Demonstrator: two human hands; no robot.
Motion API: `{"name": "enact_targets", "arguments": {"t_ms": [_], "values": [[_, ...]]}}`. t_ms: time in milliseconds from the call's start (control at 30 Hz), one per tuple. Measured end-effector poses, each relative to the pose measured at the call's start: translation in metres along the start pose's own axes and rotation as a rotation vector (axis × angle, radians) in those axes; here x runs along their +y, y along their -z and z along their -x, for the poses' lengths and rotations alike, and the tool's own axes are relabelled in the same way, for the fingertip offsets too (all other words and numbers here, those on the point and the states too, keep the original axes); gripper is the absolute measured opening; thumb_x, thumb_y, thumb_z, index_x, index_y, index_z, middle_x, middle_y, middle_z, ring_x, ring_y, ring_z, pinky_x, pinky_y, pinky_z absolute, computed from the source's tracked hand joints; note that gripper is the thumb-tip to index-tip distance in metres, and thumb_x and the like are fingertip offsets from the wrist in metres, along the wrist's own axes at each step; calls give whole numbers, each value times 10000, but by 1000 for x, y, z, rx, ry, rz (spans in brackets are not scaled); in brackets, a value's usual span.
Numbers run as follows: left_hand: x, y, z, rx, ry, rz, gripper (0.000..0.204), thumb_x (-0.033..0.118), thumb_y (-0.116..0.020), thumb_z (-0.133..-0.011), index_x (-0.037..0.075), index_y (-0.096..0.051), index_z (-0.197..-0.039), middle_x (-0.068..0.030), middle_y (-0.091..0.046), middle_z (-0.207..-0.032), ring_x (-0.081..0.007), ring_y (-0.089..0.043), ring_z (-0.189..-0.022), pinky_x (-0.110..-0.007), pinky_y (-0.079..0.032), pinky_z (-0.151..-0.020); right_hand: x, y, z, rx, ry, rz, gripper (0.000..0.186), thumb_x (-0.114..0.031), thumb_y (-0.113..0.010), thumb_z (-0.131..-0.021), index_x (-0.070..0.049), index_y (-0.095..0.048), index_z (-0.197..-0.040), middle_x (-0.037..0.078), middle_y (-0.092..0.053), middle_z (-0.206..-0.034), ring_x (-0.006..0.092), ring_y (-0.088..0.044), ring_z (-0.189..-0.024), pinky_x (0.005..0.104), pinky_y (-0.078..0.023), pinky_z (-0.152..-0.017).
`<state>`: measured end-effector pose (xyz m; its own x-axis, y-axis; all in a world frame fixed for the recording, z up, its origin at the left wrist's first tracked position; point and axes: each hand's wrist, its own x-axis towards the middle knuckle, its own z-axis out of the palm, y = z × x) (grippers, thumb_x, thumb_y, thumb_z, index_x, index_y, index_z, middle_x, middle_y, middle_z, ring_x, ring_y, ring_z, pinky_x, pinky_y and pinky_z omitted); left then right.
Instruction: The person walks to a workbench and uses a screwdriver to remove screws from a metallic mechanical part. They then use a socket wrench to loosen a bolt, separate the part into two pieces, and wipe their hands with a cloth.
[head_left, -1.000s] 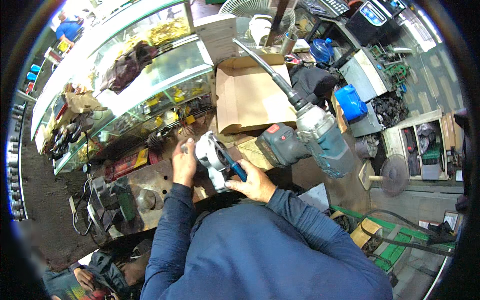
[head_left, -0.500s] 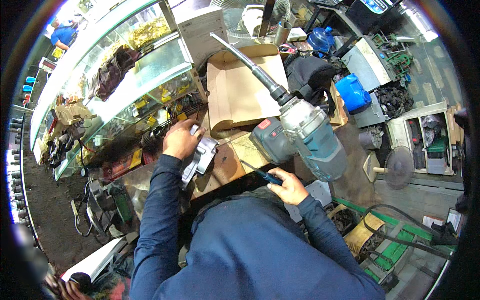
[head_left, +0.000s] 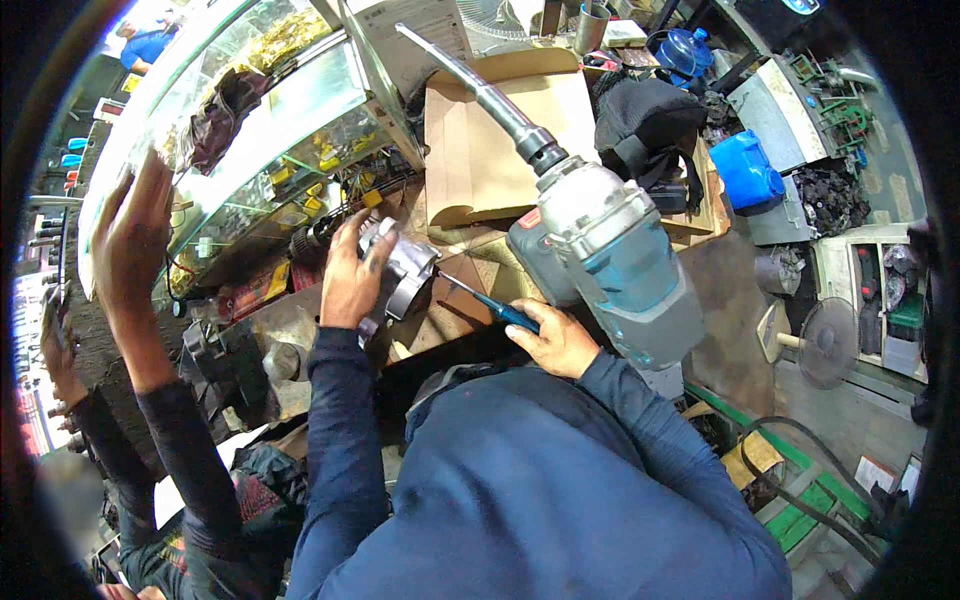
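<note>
A grey metal housing (head_left: 405, 270) sits at the far left edge of the person's reach, over a brown workbench (head_left: 440, 318), with the left hand (head_left: 350, 275) on its left side. The right hand (head_left: 560, 340) holds a blue-handled screwdriver (head_left: 507, 314), its thin shaft slanting far and left to the housing's right side; whether the tip touches is too small to tell.

Working well here calls for a firm left hold, so the housing cannot roll, the shaft lined up squarely with whatever it meets, light pressure, and left fingers out of the tip's path in case it slips.

The left forearm runs away from the body, the hand's back facing up and its fingers spread over the metal. The right forearm angles inward from the near right, its fingers closed around the handle and thumb pointing left.

A large teal-and-grey power wrench (head_left: 610, 250) stands just right of the screwdriver. At far left, a co-worker's hand (head_left: 135, 235) is raised.
</note>
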<state>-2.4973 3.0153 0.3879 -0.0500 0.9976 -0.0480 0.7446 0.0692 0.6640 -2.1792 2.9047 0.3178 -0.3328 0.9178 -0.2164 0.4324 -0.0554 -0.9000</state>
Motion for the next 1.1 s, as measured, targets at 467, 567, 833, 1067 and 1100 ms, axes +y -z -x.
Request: {"name": "enact_targets", "arguments": {"t_ms": [467,567,833,1067,1100], "values": [[33,-36,60,51,113,-524,1208,279,-948,-722,244,-227,-1691,-364,-336,-1639,-519,-676,-1182,-510,-604,-950,-4,-6,-2,-95,-184,-116,528,-344,-745,-990,73,-642,-1299,224,-697,-1023,245,-660,-923,379,-533,-852],[36,-32,60,40,117,-505,1231,292,-954,-712,246,-216,-1697,-367,-320,-1649,-519,-670,-1201,-510,-603,-953,-7,-6,6,-76,-265,-60,528,-328,-758,-972,93,-659,-1274,217,-716,-899,256,-683,-805,411,-547,-773],[46,-36,74,92,44,-595,1187,283,-973,-650,261,-345,-1657,-253,-274,-1710,-463,-489,-1447,-631,-492,-1071,-16,-1,5,-184,-114,-86,477,-292,-730,-986,50,-657,-1311,244,-744,-1168,307,-722,-1088,412,-540,-987],[34,-52,68,225,14,-607,937,341,-953,-676,234,-546,-1514,-271,-456,-1612,-438,-701,-1176,-478,-611,-928,-9,-8,-12,-262,-97,-182,409,-321,-654,-1060,45,-684,-1240,157,-741,-985,212,-673,-915,384,-542,-873],[33,-52,70,237,3,-616,933,342,-953,-677,234,-547,-1511,-265,-459,-1612,-435,-703,-1171,-477,-612,-926,-7,-8,-12,-274,-93,-243,405,-319,-645,-1071,45,-681,-1244,130,-732,-968,200,-659,-904,373,-540,-869]]}}
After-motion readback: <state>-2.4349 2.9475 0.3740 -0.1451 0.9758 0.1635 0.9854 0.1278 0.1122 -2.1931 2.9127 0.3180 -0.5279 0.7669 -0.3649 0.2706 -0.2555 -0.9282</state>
